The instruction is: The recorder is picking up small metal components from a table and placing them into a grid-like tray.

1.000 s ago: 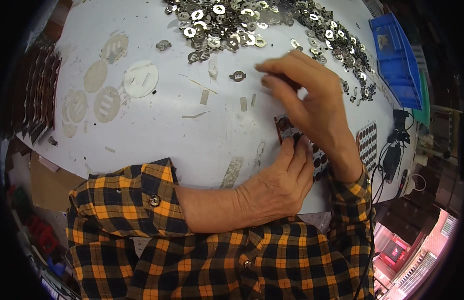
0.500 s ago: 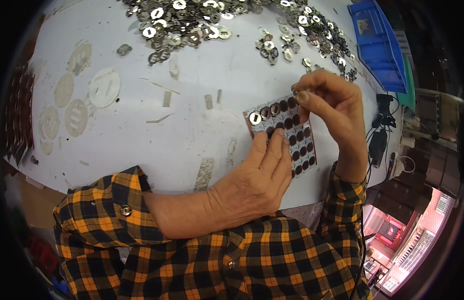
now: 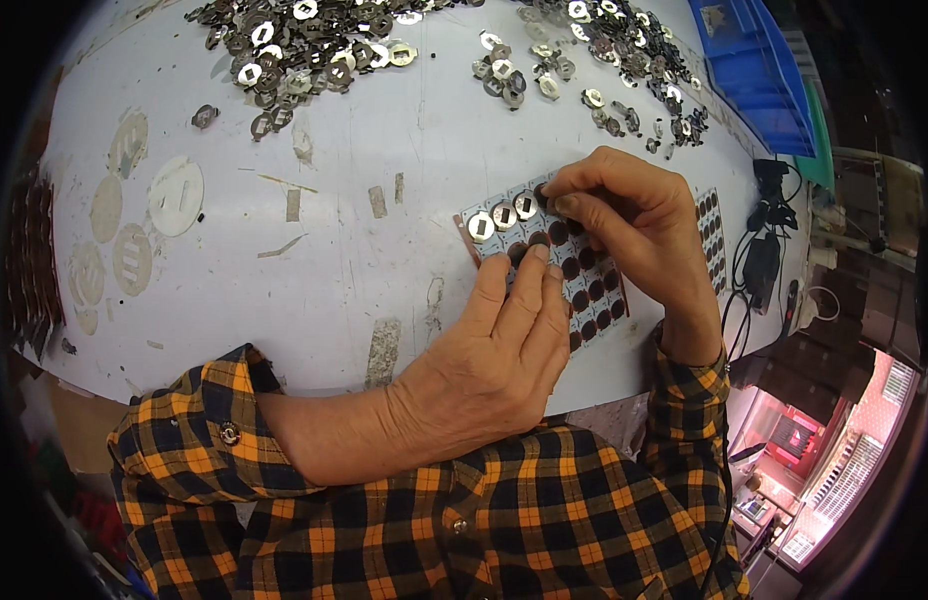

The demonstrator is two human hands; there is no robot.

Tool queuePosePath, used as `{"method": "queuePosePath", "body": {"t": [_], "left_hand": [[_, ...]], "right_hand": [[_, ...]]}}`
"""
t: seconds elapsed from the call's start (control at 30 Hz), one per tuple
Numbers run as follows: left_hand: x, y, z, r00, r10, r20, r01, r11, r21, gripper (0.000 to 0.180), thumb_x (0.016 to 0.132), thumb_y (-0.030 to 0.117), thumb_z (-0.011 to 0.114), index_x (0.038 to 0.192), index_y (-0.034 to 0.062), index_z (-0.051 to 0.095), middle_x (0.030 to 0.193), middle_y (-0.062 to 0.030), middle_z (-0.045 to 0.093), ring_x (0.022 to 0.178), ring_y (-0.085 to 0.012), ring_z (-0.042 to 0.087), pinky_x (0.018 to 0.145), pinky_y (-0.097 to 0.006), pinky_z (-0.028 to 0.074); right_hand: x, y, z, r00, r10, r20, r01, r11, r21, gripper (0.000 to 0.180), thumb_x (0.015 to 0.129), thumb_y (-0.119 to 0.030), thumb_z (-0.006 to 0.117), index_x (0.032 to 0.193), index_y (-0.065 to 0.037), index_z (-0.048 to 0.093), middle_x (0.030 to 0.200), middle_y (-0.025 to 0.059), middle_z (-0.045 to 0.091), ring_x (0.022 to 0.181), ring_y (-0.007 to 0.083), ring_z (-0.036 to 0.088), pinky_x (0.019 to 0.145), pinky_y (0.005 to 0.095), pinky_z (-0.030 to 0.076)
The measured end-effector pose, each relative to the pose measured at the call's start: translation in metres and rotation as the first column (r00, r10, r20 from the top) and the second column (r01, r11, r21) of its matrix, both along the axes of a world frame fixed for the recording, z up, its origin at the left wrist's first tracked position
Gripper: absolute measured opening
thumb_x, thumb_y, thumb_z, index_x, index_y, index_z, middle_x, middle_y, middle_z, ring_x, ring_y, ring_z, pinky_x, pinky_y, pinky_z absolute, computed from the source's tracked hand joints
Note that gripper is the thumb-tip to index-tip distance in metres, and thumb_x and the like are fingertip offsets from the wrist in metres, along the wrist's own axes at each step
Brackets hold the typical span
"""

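A panel of small circuit boards (image 3: 492, 246) with rows of dark round spots lies tilted on the table in front of me. Three shiny round metal clips (image 3: 504, 216) with slots sit along its far row, at the left end. My left hand (image 3: 499, 350) lies on the panel's near left part, fingers stretched out, covering some of the spots. Over the far row, just right of the clips, my right hand (image 3: 629, 215) pinches thumb and forefinger together. Whatever is between those fingertips is too hidden to name.
Loose metal clips heap up in a large pile (image 3: 284, 60) at the far side, with another pile (image 3: 624, 45) farther right. A blue bin (image 3: 754, 80) stands far right. Beside my right wrist lie a second panel (image 3: 710, 235) and black cables (image 3: 759, 260).
The whole view has shifted, so table things appear farther left and the second panel shows. My right hand has come down closer to the panel's far row. My left hand stays on the panel.
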State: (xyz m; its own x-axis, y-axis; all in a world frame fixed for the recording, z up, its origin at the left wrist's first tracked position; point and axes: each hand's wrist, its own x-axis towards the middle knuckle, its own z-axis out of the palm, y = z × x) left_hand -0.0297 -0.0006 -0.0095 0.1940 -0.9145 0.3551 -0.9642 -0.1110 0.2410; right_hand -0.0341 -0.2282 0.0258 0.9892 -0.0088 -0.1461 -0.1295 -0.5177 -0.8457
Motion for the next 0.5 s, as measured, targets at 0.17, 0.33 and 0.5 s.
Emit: {"method": "queuePosePath", "body": {"t": [0.17,0.33,0.5], "left_hand": [[0.0,-0.001,-0.001,1.0,0.007,0.011,-0.007,1.0,-0.007,0.061,0.081,0.041,0.077,0.116,-0.009,0.072,0.128,-0.0313,0.066,0.133,-0.0486,0.058,0.11,-0.061,0.046],[0.0,0.001,-0.002,1.0,0.008,0.014,-0.008,1.0,-0.007,0.06,0.082,0.041,0.076,0.116,-0.0089,0.072,0.128,-0.0315,0.066,0.134,-0.0484,0.058,0.111,-0.061,0.046],[-0.001,0.0,-0.002,1.0,0.014,0.002,-0.014,1.0,-0.013,0.061,0.083,0.042,0.075,0.116,-0.0089,0.072,0.128,-0.0319,0.066,0.135,-0.0483,0.057,0.111,-0.062,0.045]], "right_hand": [[-0.003,0.011,-0.005,0.993,-0.119,0.029,0.118,0.993,0.026,0.015,0.098,0.004,0.071,0.113,0.001,0.074,0.097,-0.0005,0.074,0.083,0.0033,0.066,0.068,0.0189,0.05],[-0.005,0.014,-0.008,0.994,-0.092,0.065,0.092,0.996,0.006,0.016,0.096,0.006,0.073,0.112,0.002,0.075,0.096,0.0003,0.073,0.085,0.004,0.067,0.071,0.0195,0.051],[-0.007,0.02,-0.012,0.978,-0.116,0.174,0.135,0.986,-0.103,0.015,0.094,0.007,0.074,0.108,0.004,0.078,0.095,0.0026,0.071,0.082,0.0045,0.066,0.071,0.0186,0.05]]}}
